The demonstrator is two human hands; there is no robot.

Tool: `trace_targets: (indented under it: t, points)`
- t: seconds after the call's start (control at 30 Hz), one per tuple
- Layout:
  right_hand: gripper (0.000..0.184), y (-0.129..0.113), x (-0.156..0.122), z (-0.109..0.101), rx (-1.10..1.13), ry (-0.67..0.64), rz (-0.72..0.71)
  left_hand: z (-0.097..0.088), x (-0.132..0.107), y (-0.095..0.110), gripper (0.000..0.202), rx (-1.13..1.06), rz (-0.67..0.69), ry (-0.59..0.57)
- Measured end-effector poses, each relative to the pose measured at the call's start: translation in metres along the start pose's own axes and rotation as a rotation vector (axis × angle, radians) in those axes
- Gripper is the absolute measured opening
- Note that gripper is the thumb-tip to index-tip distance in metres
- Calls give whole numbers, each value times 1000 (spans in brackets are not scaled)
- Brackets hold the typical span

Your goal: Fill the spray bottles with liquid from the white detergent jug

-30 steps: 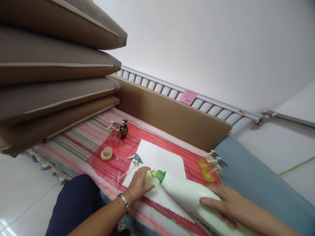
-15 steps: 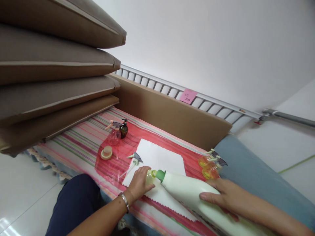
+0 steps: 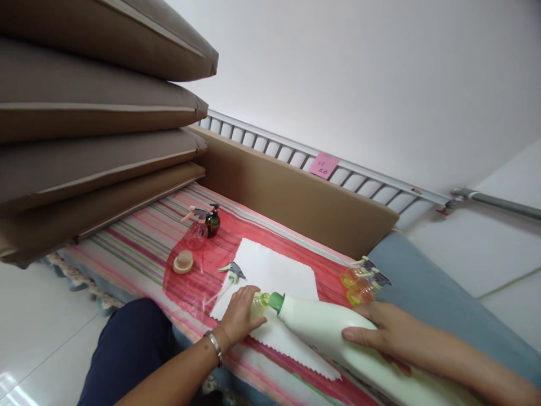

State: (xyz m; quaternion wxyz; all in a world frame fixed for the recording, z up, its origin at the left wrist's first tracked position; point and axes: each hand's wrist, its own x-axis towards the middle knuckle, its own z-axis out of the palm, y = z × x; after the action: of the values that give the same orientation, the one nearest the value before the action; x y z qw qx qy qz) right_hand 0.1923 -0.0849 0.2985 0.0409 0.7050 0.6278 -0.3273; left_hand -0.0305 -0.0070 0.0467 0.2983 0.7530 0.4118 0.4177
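My left hand (image 3: pixel 239 314) is closed around a small yellow-green clear bottle (image 3: pixel 258 303) that stands on a white cloth (image 3: pixel 276 276). With my right hand (image 3: pixel 382 335) I grip a large white bottle (image 3: pixel 325 330), tilted so that its green neck (image 3: pixel 276 301) touches the small bottle's mouth. A loose spray head with its tube (image 3: pixel 230 274) lies on the cloth's left edge.
A pink spray bottle (image 3: pixel 196 232), a dark pump bottle (image 3: pixel 213 221) and a round tan lid (image 3: pixel 183 261) sit on the red striped covering (image 3: pixel 139 242). Two orange spray bottles (image 3: pixel 359 285) lie at the right. Brown cushions (image 3: pixel 84 124) are stacked at the left, with a cardboard panel (image 3: pixel 296 197) behind.
My right hand has slid a little up the white bottle towards its neck. The bottles stay mouth to mouth and my left hand has not moved.
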Motion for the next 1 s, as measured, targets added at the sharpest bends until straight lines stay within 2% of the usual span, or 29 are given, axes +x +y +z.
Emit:
trace_targets:
  t: [0.2, 0.53, 1.0]
  points:
    - [37, -9, -3, -2, 0, 5, 6, -1, -1, 1, 60, 0, 1, 2]
    - [39, -6, -2, -2, -19, -13, 14, -1, -1, 1, 60, 6, 4, 6]
    - [30, -11, -3, -3, -19, -23, -4, 1, -1, -1, 60, 19, 15, 2]
